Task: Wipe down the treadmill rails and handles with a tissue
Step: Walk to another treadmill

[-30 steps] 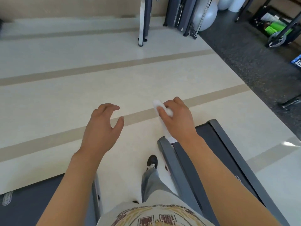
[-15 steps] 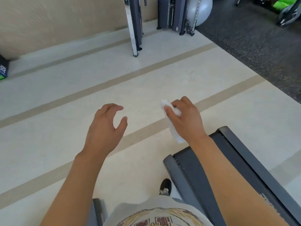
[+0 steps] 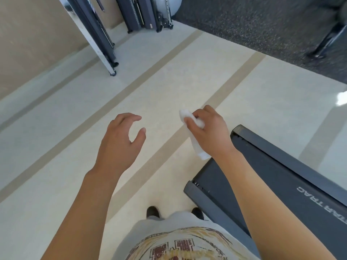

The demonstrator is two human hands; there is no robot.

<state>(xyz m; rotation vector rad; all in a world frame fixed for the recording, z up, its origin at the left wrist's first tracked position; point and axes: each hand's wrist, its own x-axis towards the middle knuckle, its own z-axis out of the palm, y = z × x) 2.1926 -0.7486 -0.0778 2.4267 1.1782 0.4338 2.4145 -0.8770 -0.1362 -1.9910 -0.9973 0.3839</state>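
Note:
My right hand grips a white tissue, which hangs down from my fist above the rear end of a dark treadmill deck. The deck's grey side rail runs along its near edge at the lower right, and a second rail runs along its far edge. The tissue is held in the air and touches neither rail. My left hand hovers over the pale floor to the left, fingers loosely curled, holding nothing. No treadmill handles are in view.
A pale tiled floor with tan stripes spreads ahead. Dark gym machine frames and a grey exercise ball stand at the back. Black rubber flooring lies at the upper right. My shoes show below.
The view has swung left and down, so the treadmill deck now sits further right and lower. Both hands keep the same pose, the right one still gripping the tissue.

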